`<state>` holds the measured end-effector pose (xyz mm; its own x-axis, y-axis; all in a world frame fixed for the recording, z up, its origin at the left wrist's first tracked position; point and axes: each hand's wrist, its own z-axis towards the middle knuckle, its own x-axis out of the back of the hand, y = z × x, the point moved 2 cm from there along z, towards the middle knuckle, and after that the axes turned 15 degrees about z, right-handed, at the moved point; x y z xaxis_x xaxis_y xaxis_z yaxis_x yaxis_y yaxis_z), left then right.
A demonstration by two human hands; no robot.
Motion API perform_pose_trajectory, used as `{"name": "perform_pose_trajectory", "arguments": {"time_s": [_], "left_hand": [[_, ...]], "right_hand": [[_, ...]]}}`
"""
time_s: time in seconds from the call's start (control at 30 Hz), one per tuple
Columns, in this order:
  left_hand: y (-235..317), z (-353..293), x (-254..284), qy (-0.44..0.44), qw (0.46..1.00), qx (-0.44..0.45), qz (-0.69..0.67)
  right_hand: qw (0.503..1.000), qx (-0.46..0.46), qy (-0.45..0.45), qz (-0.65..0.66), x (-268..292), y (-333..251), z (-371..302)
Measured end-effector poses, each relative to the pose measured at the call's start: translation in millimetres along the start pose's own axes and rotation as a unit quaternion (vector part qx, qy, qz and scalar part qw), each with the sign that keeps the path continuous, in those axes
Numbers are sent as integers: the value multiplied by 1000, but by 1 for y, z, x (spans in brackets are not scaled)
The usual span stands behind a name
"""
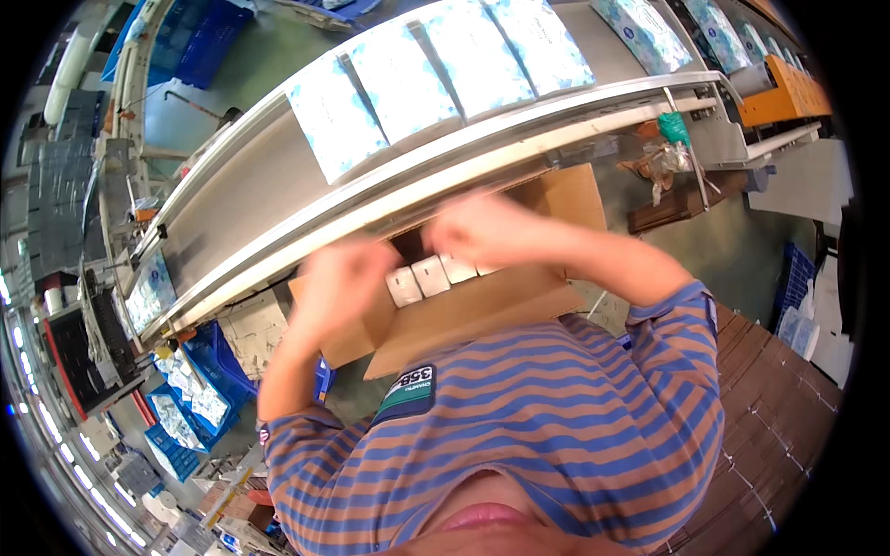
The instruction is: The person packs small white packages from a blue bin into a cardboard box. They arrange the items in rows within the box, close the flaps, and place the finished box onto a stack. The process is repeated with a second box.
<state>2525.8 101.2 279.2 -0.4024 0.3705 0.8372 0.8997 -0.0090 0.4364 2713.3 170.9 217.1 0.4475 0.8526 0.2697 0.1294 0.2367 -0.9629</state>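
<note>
In front of my body an open cardboard carton [482, 320] stands with its flaps spread outward. Several small white packs [430, 275] sit in a row inside it. Over the carton's left end is my left hand [352, 269], smeared by motion, its fingers unclear. My right hand [482, 227] hovers above the far side of the opening, also blurred. Whether either hand holds anything cannot be made out. Part of the carton's inside is hidden beneath my hands.
Beyond the carton runs a conveyor [222, 199] with a raised metal edge. White-and-blue printed packs [399, 97] lie on it, more coming from the orange machine [783, 93] at right. Blue crates [199, 394] stand at lower left. Brown flattened cartons [760, 417] are stacked at right.
</note>
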Motion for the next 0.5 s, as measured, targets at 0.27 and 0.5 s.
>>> {"name": "perform_pose_trajectory", "arguments": {"time_s": [0.27,0.5], "left_hand": [[-35,144,13,241,891,131,362],[-11,159,11,188,934,221,209]], "right_hand": [[859,-70,311,-401,56,-1,128],[829,-166,402,-351,104,21,99]]}}
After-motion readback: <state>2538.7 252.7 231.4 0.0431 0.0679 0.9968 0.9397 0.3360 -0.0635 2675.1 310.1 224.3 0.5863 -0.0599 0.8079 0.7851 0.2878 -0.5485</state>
